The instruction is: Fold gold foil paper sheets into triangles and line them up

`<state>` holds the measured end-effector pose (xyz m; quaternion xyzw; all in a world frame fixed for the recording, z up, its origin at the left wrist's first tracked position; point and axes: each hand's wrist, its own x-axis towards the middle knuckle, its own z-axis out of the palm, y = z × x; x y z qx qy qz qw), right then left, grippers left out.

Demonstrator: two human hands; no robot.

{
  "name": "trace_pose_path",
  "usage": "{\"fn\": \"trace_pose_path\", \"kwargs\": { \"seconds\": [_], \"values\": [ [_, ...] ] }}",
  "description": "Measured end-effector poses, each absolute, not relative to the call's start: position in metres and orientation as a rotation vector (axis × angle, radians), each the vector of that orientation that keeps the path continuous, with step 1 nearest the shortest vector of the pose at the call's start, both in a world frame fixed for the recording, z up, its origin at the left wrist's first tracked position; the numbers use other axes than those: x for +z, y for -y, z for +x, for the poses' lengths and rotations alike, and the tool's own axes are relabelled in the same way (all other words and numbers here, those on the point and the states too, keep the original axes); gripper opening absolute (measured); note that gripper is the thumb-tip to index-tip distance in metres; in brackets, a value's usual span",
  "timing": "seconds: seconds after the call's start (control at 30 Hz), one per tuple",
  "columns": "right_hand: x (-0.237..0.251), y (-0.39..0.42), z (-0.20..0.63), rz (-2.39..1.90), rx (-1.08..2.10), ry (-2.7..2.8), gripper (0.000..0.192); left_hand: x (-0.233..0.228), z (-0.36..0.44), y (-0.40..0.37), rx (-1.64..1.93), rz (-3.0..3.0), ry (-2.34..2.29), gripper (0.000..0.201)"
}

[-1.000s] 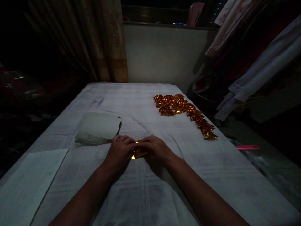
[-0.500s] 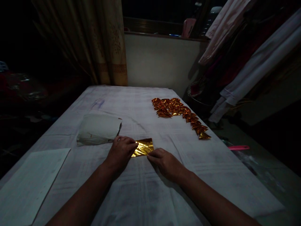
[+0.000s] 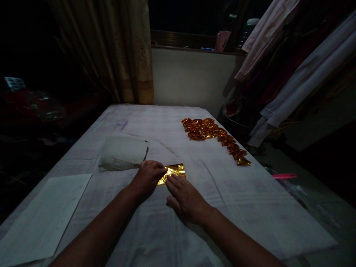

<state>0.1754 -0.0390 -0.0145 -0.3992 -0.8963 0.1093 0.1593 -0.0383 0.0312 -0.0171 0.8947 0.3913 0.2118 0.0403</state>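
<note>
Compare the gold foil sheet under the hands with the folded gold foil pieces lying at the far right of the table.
The flat gold foil sheet is one open rectangle; the folded gold foil pieces are many small triangles. The sheet is pinned by the left hand and right hand; the pieces lie untouched in a row. The sheet is near the person, the pieces farther away. Both are shiny, crinkled gold foil on the white cloth-covered table.

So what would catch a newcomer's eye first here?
The gold foil sheet, bright against the dim white cloth, pinned flat by the left hand and right hand at centre. Next, the trail of folded gold pieces running along the table's far right. A white packet lies just left of the hands.
</note>
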Motion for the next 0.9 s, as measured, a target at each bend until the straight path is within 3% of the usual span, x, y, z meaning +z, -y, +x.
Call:
{"fn": "trace_pose_path", "kwargs": {
  "seconds": [0.2, 0.37, 0.53, 0.73, 0.9],
  "values": [
    [-0.002, 0.058, 0.188, -1.094, 0.323, 2.591, 0.049, -0.017, -0.038, -0.03, 0.668, 2.695, -1.206, 0.022],
    [0.009, 0.048, 0.171, -1.12, 0.365, 2.522, 0.023, -0.019, -0.038, -0.032, 0.698, 2.671, -1.203, 0.023],
    [-0.002, 0.047, 0.149, -1.26, 0.299, 2.449, 0.034, -0.022, -0.039, -0.031, 0.722, 2.647, -1.207, 0.023],
    [-0.001, 0.052, 0.147, -1.281, 0.319, 2.498, 0.032, -0.022, -0.038, -0.029, 0.729, 2.629, -1.209, 0.023],
    [-0.005, 0.051, 0.143, -1.272, 0.372, 2.562, 0.06, -0.022, -0.038, -0.03, 0.722, 2.641, -1.177, 0.025]
  ]
}}
